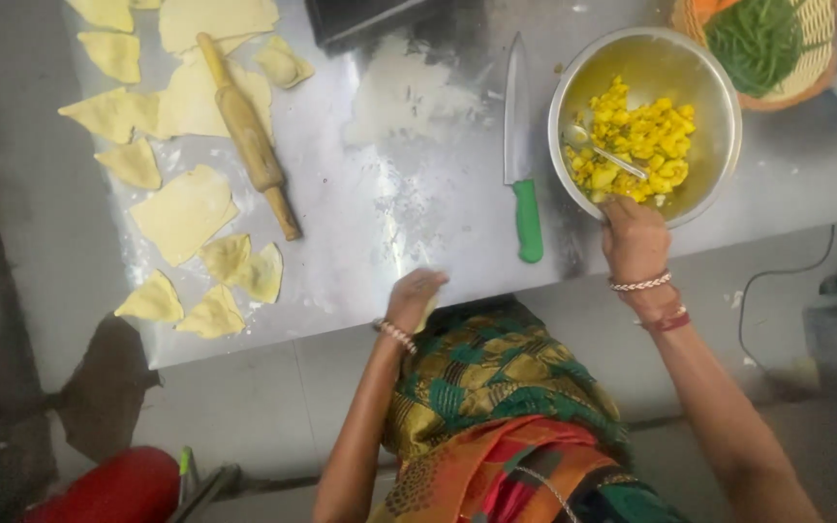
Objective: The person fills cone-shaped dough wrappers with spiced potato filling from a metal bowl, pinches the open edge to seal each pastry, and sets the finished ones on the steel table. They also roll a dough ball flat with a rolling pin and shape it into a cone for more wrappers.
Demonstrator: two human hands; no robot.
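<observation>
We see our left hand [413, 298] at the near edge of the steel table [409, 208], with the fingers curled around a small pale yellow dough piece [427, 312]. Only a little part of this piece shows under the fingers, so we cannot tell its shape. Our right hand [634, 237] is at the near rim of the metal bowl [709, 87], and the fingers seem to close on the handle of a spoon [604, 153], but the fingers themselves are turned away from us and we cannot see the hold clearly. The spoon head lies in the yellow filling [639, 143] inside the bowl.

Just beside the bowl, on its left side, lies a knife with a green handle [521, 160], the blade pointing away from us. Further left there is a wooden rolling pin [247, 134], tilted, lying partly on one flat dough sheet [207, 95]. Around it are many cut and folded dough pieces [184, 211]; some at the top are cut off by the picture edge. At the upper right corner a woven basket [818, 39] with green beans [758, 39] is only partly in view. The table has flour marks in the middle.
</observation>
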